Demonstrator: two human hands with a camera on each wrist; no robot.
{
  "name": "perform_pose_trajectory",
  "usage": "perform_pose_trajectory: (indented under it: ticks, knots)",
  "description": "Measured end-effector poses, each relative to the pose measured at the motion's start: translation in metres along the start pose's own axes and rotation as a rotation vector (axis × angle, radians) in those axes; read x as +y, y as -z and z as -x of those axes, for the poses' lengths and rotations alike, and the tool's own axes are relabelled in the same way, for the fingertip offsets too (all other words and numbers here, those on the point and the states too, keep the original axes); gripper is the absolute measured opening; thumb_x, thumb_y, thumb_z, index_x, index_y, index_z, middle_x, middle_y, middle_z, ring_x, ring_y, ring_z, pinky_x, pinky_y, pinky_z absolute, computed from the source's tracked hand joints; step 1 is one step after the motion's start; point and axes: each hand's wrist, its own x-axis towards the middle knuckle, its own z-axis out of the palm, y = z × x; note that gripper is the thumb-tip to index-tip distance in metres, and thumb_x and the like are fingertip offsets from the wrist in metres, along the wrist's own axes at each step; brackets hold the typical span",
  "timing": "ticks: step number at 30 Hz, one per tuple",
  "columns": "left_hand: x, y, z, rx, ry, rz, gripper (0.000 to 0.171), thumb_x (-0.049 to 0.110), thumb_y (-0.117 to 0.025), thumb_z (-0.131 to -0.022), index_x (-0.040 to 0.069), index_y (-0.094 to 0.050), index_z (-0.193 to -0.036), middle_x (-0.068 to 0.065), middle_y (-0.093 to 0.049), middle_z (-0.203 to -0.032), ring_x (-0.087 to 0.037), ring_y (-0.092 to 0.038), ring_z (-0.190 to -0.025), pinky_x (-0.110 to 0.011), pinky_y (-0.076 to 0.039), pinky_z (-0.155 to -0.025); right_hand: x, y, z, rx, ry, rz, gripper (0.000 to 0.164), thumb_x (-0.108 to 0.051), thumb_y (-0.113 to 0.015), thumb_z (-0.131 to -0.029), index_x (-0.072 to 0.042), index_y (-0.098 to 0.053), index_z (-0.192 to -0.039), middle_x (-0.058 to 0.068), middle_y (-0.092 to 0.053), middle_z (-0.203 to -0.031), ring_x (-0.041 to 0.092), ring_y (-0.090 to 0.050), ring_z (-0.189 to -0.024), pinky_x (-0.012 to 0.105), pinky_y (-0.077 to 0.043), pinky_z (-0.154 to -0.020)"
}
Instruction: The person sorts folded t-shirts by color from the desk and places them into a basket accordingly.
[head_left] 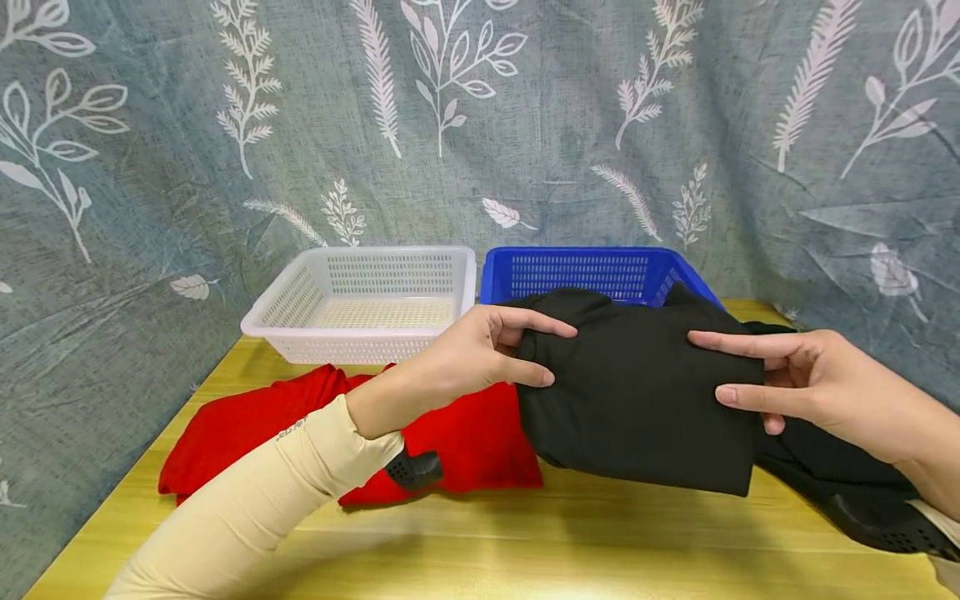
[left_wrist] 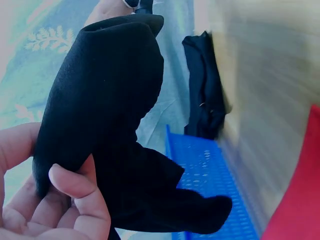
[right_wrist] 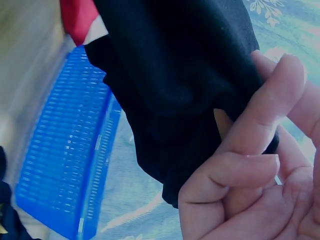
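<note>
A black piece of folded fabric (head_left: pixel 637 408) hangs between my two hands, above the table and in front of the blue basket (head_left: pixel 577 271). At its left edge my left hand (head_left: pixel 491 350) pinches it, index finger and thumb lying on the near face. My right hand (head_left: pixel 817 383) pinches the right edge the same way. In the left wrist view the thumb presses the doubled black fabric (left_wrist: pixel 105 85) against the curled fingers. In the right wrist view, loose folds of it droop beside the right hand (right_wrist: pixel 245 185).
Red cloth (head_left: pixel 247 425) lies on the yellow wooden table (head_left: pixel 487 558) at the left, partly behind my left forearm. A white basket (head_left: pixel 360 346) stands behind it, left of the blue one. More black cloth (head_left: pixel 840 467) lies at the right. A patterned curtain (head_left: pixel 555 125) hangs behind.
</note>
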Motion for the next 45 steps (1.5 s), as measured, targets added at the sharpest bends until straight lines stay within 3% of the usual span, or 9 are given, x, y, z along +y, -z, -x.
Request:
perform_pose_trajectory:
  ticks: [3,8,11,18,25,32,37,45]
  knots:
    - [0.008,0.005,-0.003,0.023,0.013,0.001,0.048,-0.002,-0.081,-0.091,0.018,-0.076,-0.135,-0.01,-0.08,-0.11,-0.014,-0.072,-0.085,-0.026,-0.06,-0.073,-0.006,0.007,-0.008,0.017,0.015,-0.01,0.061,-0.015,-0.073,-0.103,-0.03,-0.054,-0.159,0.006,-0.056,-0.064,0.027,-0.058,-0.065,0.028,-0.042,-0.065]
    - [0.015,0.017,-0.014,0.071,-0.004,-0.027,0.047,0.0,-0.082,-0.09,0.019,-0.077,-0.133,-0.008,-0.081,-0.107,-0.014,-0.067,-0.081,-0.024,-0.048,-0.063,-0.014,0.017,-0.025,0.044,0.019,-0.008,0.06,-0.017,-0.074,-0.103,-0.032,-0.055,-0.158,0.006,-0.057,-0.065,0.028,-0.061,-0.067,0.025,-0.047,-0.071]
    - [0.017,0.023,-0.023,0.09,-0.022,-0.033,0.047,0.0,-0.082,-0.091,0.017,-0.076,-0.134,-0.008,-0.081,-0.107,-0.016,-0.074,-0.095,-0.025,-0.052,-0.071,-0.017,0.022,-0.038,0.048,0.031,-0.018,0.059,-0.018,-0.074,-0.103,-0.032,-0.056,-0.158,0.006,-0.053,-0.064,0.027,-0.062,-0.069,0.025,-0.051,-0.072]
    - [0.018,0.04,-0.049,0.126,-0.034,-0.049,0.047,-0.001,-0.081,-0.09,0.016,-0.076,-0.134,-0.002,-0.08,-0.095,-0.017,-0.066,-0.089,-0.026,-0.044,-0.063,-0.017,0.033,-0.069,0.057,0.006,-0.051,0.058,-0.021,-0.075,-0.103,-0.036,-0.058,-0.155,0.003,-0.046,-0.065,0.028,-0.062,-0.073,0.029,-0.056,-0.072]
    - [0.017,0.057,-0.076,0.161,0.001,-0.044,0.047,-0.001,-0.08,-0.09,0.017,-0.077,-0.133,0.0,-0.078,-0.09,-0.015,-0.061,-0.081,-0.024,-0.043,-0.061,-0.012,0.043,-0.102,0.045,-0.031,-0.094,0.059,-0.025,-0.077,-0.102,-0.033,-0.057,-0.157,-0.006,-0.035,-0.063,0.02,-0.044,-0.06,0.028,-0.051,-0.063]
    - [0.008,0.069,-0.1,0.189,0.038,-0.083,0.046,0.002,-0.08,-0.091,0.022,-0.077,-0.134,-0.003,-0.08,-0.108,-0.016,-0.064,-0.09,-0.027,-0.045,-0.065,-0.002,0.044,-0.134,0.016,-0.061,-0.102,0.063,-0.035,-0.076,-0.102,-0.032,-0.052,-0.161,-0.007,-0.034,-0.068,0.02,-0.051,-0.074,0.026,-0.053,-0.077]
    - [-0.004,0.076,-0.118,0.205,0.084,-0.075,0.047,0.002,-0.079,-0.092,0.023,-0.077,-0.134,-0.005,-0.079,-0.125,-0.014,-0.066,-0.1,-0.033,-0.047,-0.076,0.009,0.042,-0.155,0.008,-0.069,-0.114,0.064,-0.034,-0.076,-0.102,-0.028,-0.052,-0.161,-0.007,-0.041,-0.068,0.017,-0.056,-0.077,0.026,-0.051,-0.076]
    - [-0.03,0.081,-0.138,0.258,0.138,-0.109,0.048,-0.002,-0.079,-0.09,0.021,-0.078,-0.132,-0.003,-0.079,-0.117,-0.014,-0.054,-0.085,-0.029,-0.039,-0.066,0.027,0.03,-0.181,-0.026,-0.086,-0.091,0.063,-0.033,-0.074,-0.104,-0.025,-0.051,-0.162,-0.006,-0.05,-0.069,0.019,-0.057,-0.077,0.028,-0.049,-0.071]
